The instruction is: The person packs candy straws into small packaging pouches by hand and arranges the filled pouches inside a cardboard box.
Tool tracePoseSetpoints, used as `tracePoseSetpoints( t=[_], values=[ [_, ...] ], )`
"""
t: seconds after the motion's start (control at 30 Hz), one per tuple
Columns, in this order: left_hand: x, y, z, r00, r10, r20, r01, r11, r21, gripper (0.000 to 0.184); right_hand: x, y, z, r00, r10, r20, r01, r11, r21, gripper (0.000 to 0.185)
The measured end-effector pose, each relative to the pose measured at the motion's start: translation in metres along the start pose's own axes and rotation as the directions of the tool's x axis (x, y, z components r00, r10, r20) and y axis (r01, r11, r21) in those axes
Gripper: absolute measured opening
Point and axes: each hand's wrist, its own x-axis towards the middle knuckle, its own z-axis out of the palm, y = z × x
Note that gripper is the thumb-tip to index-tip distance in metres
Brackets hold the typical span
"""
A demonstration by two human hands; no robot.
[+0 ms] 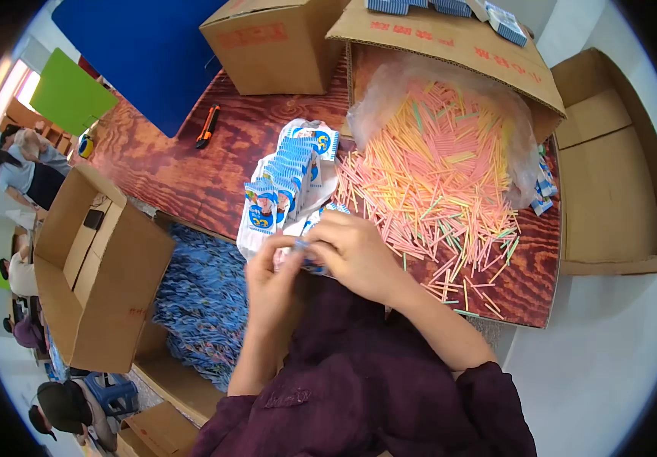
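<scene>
My left hand (275, 278) and my right hand (355, 251) meet at the table's near edge, fingers pinched together on a small blue-and-white packet (300, 245), mostly hidden by the fingers. Just beyond them, blue-and-white packets (287, 171) stand in an overlapping row on a white plastic sheet (251, 240). To the right, a big heap of pink, yellow and green sticks (443, 152) spills from a plastic bag in a tipped cardboard box (450, 46) onto the red-brown table (169, 171). Some loose sticks lie close to my right hand.
An orange-and-black cutter (208, 126) lies at the back left. A closed carton (275, 49) stands behind. Left of my body, a carton holds many blue wrappers (199, 289), beside an open carton (115, 282). Another open carton (610, 167) is at right. Several people are at far left.
</scene>
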Motion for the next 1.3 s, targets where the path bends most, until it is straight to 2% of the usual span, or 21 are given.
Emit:
tracePoseSetpoints(
  t=[0.07, 0.13, 0.23, 0.27, 0.37, 0.43, 0.47, 0.53, 0.6, 0.63, 0.73, 0.77, 0.8, 0.83, 0.9, 1.03, 1.07, 1.1, 1.13, 1.17, 1.3],
  values=[
    [0.017, 0.004, -0.029, 0.982, 0.190, 0.011, -0.190, 0.981, 0.036, 0.006, 0.015, 0.004, 0.028, 0.999, 0.033, -0.010, -0.032, 0.993, 0.113, 0.009],
    [0.032, 0.002, -0.051, 0.984, 0.164, -0.065, -0.157, 0.983, 0.099, 0.005, 0.036, 0.012, 0.050, 1.000, 0.030, 0.002, -0.030, 0.997, 0.072, 0.009],
    [0.064, -0.020, -0.069, 0.919, 0.382, -0.099, -0.348, 0.903, 0.253, 0.023, 0.064, 0.036, 0.089, 1.000, -0.011, -0.018, 0.012, 0.998, 0.069, 0.008],
    [0.069, -0.028, -0.076, 0.946, 0.304, -0.114, -0.269, 0.930, 0.250, 0.060, 0.071, 0.043, 0.098, 1.000, 0.001, -0.014, 0.000, 0.999, 0.039, 0.007],
    [0.080, -0.056, -0.088, 0.960, 0.281, -0.015, -0.262, 0.911, 0.318, 0.116, 0.085, 0.067, 0.110, 0.999, 0.028, 0.038, -0.025, 0.995, -0.098, 0.006],
    [0.076, -0.053, -0.077, 0.961, 0.278, 0.017, -0.204, 0.662, 0.721, 0.121, 0.091, 0.073, 0.106, 0.986, -0.163, -0.031, 0.151, 0.960, -0.235, 0.007],
    [0.073, -0.050, -0.068, 0.965, 0.262, -0.033, -0.130, 0.579, 0.805, 0.122, 0.094, 0.074, 0.095, 0.976, -0.208, -0.061, 0.178, 0.931, -0.318, 0.008],
    [0.077, -0.060, -0.062, 0.955, 0.280, -0.100, -0.096, 0.607, 0.789, 0.122, 0.109, 0.080, 0.069, 0.950, -0.260, -0.172, 0.159, 0.879, -0.450, 0.024],
    [0.077, -0.061, -0.056, 0.940, 0.323, -0.105, -0.109, 0.579, 0.808, 0.122, 0.120, 0.093, 0.054, 0.944, -0.146, -0.295, -0.035, 0.845, -0.533, 0.032],
    [0.076, -0.056, -0.052, 0.944, 0.301, -0.135, -0.077, 0.599, 0.797, 0.121, 0.122, 0.096, 0.047, 0.969, -0.019, -0.245, -0.126, 0.817, -0.562, 0.040],
    [0.080, -0.055, -0.043, 0.947, 0.279, -0.159, -0.044, 0.604, 0.796, 0.120, 0.116, 0.108, 0.051, 0.984, -0.024, -0.175, -0.095, 0.760, -0.643, 0.044],
    [0.081, -0.056, -0.041, 0.948, 0.277, -0.153, -0.041, 0.586, 0.809, 0.119, 0.111, 0.112, 0.056, 0.984, -0.044, -0.173, -0.074, 0.780, -0.622, 0.044],
    [0.085, -0.060, -0.040, 0.911, 0.402, -0.086, -0.159, 0.538, 0.828, 0.115, 0.110, 0.111, 0.058, 0.986, -0.052, -0.156, -0.057, 0.782, -0.620, 0.044],
    [0.088, -0.063, -0.039, 0.908, 0.405, -0.107, -0.144, 0.541, 0.829, 0.115, 0.108, 0.110, 0.061, 0.988, 0.056, -0.141, -0.118, 0.868, -0.483, 0.044],
    [0.095, -0.069, -0.039, 0.940, 0.270, -0.209, -0.110, 0.818, 0.565, 0.107, 0.106, 0.111, 0.061, 0.982, 0.170, -0.081, -0.187, 0.934, -0.304, 0.045],
    [0.096, -0.059, -0.039, 0.941, 0.307, -0.141, -0.161, 0.775, 0.612, 0.102, 0.102, 0.113, 0.061, 0.977, 0.214, -0.007, -0.210, 0.950, -0.229, 0.047],
    [0.102, -0.073, -0.044, 0.907, 0.404, -0.115, -0.215, 0.682, 0.699, 0.103, 0.102, 0.114, 0.061, 0.957, 0.289, 0.024, -0.281, 0.945, -0.170, 0.047],
    [0.103, -0.067, -0.042, 0.922, 0.366, -0.124, -0.173, 0.679, 0.714, 0.102, 0.102, 0.115, 0.061, 0.931, 0.358, 0.068, -0.349, 0.930, -0.114, 0.047],
    [0.106, -0.062, -0.039, 0.935, 0.323, -0.144, -0.123, 0.677, 0.725, 0.102, 0.104, 0.119, 0.061, 0.920, 0.366, 0.138, -0.358, 0.930, -0.079, 0.045],
    [0.112, -0.062, -0.038, 0.935, 0.337, -0.114, -0.198, 0.758, 0.621, 0.096, 0.106, 0.122, 0.061, 0.932, 0.339, 0.130, -0.329, 0.940, -0.094, 0.043],
    [0.120, -0.074, -0.028, 0.859, 0.487, -0.159, -0.366, 0.801, 0.474, 0.090, 0.105, 0.107, 0.056, 0.984, 0.167, 0.061, -0.156, 0.975, -0.159, 0.042]
  ],
)
